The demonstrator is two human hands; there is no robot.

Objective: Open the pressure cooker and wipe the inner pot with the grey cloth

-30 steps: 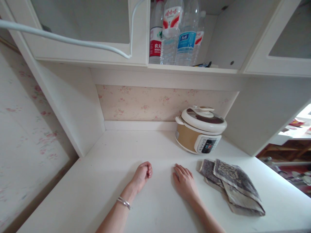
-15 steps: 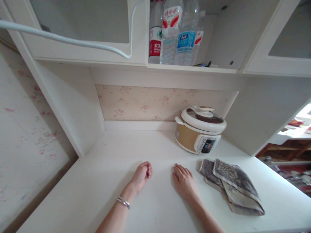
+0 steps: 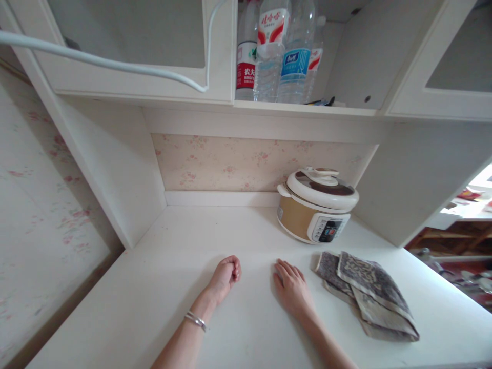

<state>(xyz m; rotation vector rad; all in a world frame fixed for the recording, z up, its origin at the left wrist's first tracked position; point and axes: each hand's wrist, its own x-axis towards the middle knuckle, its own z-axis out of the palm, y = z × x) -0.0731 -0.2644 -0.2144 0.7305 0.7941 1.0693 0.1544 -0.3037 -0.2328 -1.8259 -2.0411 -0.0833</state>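
Note:
My left hand (image 3: 226, 277) rests on the white countertop (image 3: 246, 333), curled into a fist with the thumb side up. Nothing shows between its fingers, and a silver bangle circles that wrist. My right hand (image 3: 292, 287) lies palm down on the same surface with its fingers stretched out, holding nothing. Just right of it is a folded grey and beige patterned towel (image 3: 374, 292), apart from the fingers. Behind the towel stands an electric pressure cooker (image 3: 317, 207) with a gold body, a white-rimmed lid in place and a control panel facing front.
Overhead, an open cabinet shelf (image 3: 300, 107) holds several clear plastic bottles (image 3: 294, 66). A white cable or tube (image 3: 115, 64) crosses the upper left, in front of a cabinet door. Side panels (image 3: 111, 164) bound the niche. Beyond the right edge, shelving with cluttered items (image 3: 461, 271) is visible.

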